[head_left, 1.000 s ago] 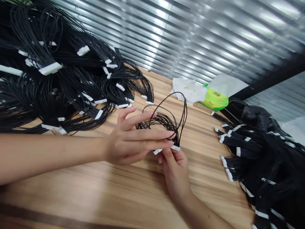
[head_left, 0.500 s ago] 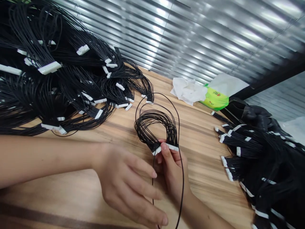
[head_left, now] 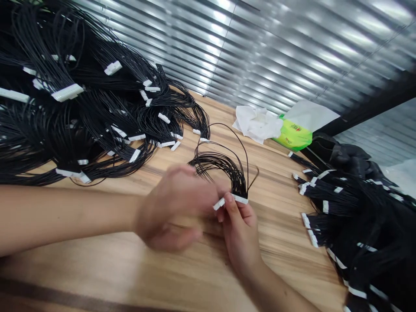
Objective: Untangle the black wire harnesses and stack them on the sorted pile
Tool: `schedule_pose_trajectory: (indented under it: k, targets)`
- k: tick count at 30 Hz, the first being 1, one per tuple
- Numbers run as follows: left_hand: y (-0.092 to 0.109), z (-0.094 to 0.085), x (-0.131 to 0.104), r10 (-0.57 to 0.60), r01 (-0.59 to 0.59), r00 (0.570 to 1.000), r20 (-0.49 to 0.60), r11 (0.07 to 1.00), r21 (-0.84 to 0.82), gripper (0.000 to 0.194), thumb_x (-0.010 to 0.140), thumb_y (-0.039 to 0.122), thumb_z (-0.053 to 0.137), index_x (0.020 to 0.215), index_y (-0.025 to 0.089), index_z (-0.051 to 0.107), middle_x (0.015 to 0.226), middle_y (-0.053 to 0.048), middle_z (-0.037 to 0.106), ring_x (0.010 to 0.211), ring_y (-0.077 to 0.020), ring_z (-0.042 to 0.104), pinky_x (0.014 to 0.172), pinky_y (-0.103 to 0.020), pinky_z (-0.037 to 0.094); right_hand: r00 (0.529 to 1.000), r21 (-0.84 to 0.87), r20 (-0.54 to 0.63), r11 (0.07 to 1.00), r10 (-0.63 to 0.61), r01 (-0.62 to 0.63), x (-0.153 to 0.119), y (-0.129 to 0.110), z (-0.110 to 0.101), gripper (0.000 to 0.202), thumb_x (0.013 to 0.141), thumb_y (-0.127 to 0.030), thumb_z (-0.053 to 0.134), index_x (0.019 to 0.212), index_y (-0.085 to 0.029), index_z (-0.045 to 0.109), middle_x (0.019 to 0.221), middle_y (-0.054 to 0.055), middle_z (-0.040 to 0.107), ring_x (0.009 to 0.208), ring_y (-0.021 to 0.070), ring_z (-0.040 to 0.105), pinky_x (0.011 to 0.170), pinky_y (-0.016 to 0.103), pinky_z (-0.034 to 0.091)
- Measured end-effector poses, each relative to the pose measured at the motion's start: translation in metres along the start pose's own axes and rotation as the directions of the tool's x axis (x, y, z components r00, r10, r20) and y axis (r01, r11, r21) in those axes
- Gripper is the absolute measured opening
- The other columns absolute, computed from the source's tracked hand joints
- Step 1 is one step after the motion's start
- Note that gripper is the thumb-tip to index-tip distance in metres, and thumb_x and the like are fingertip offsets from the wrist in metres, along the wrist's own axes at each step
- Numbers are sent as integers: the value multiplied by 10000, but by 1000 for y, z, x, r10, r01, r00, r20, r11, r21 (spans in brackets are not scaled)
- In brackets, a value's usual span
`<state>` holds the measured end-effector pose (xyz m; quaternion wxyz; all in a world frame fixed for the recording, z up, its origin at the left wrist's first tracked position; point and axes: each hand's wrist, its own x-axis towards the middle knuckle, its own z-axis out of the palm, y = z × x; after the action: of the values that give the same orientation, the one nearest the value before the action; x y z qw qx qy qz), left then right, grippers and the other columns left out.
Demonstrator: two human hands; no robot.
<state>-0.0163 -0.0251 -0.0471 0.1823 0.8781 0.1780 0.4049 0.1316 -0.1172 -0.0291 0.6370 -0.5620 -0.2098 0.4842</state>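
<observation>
My right hand [head_left: 239,229] pinches a looped black wire harness [head_left: 238,173] by its white end connectors, thumb on top and fingers beneath. One white connector [head_left: 241,199] points right of the thumb, the other white connector [head_left: 219,204] to its left. The wires curve up and away in a round loop above the wooden table. A loose black wire [head_left: 246,145] rises past the loop and bends at the right. My left hand [head_left: 175,208], smeared by motion, is at the left side of the loop and hides part of it; whether it grips a wire is unclear.
A large heap of black wire harnesses [head_left: 97,99] covers the table's left and back. More harnesses [head_left: 354,216] lie along the right. Crumpled white tissue [head_left: 256,123] and a green tissue pack [head_left: 292,134] sit at the back, before a corrugated metal wall [head_left: 247,56].
My left hand has swung up from below the connectors to the loop's left side. The long wire that hung toward me is now up beside the loop. My right hand has shifted slightly right.
</observation>
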Motion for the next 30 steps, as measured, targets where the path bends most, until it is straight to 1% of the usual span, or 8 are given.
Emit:
schedule_pose_trajectory:
  k: [5,7,11,16,19,24,28,30]
  targets:
    - [-13,-16,33,-35,37,992,-123,999,20,490,820,542,591,1254,328,510,1471,-19,390,1368,-309,358,1108,-501,356,999,80,-13,996,-30,31,3,-2,2,283,719,-452,764,841,-198,734,553,-42,550,506,86,423,516,238,343]
    - [-14,-22,40,31,-23,988,-153,998,54,474,825,468,620,1249,293,500,1470,-46,368,1356,-302,360,1090,-479,353,999,109,-22,994,-30,32,4,-3,2,274,716,-448,765,822,-198,731,550,-43,534,507,89,408,514,243,336]
    - [-14,-25,44,214,-199,965,-153,974,104,354,769,326,720,1081,259,566,1152,-39,583,1052,-206,561,926,-360,413,999,190,-49,982,-15,24,4,-5,3,223,711,-417,774,786,-214,723,594,-43,534,509,84,384,527,249,342]
    - [-19,-23,49,153,-150,986,-64,987,47,177,774,264,723,888,231,592,884,4,643,879,-151,609,800,-309,407,998,239,-68,971,7,9,6,-7,5,200,704,-407,778,768,-229,715,588,-56,514,485,76,342,542,259,361]
    - [-21,-23,53,153,-153,988,16,988,-4,187,764,316,732,879,222,619,913,-13,660,893,-157,617,789,-306,418,997,287,-73,958,16,6,7,-9,5,213,656,-390,818,733,-225,709,595,-60,522,484,65,354,546,247,364]
    - [-20,-26,53,155,-150,987,51,984,-97,174,776,265,678,923,195,618,969,-51,674,938,-169,631,814,-303,455,995,339,-86,941,40,-9,9,-13,5,211,640,-340,838,713,-212,686,551,-84,483,477,55,353,559,228,381]
    - [-23,-23,53,116,-116,993,27,993,-8,280,753,373,738,947,202,631,1007,-51,675,968,-182,628,841,-306,463,997,353,-64,936,37,-12,10,-15,6,249,661,-346,818,632,-204,616,526,-90,444,477,62,345,560,234,383]
    - [-26,-20,53,57,-57,998,29,998,12,215,792,314,715,955,201,632,1009,-37,678,978,-169,624,842,-287,468,998,315,-59,949,32,-12,10,-16,6,242,672,-361,804,653,-210,616,526,-91,438,466,65,334,554,248,378]
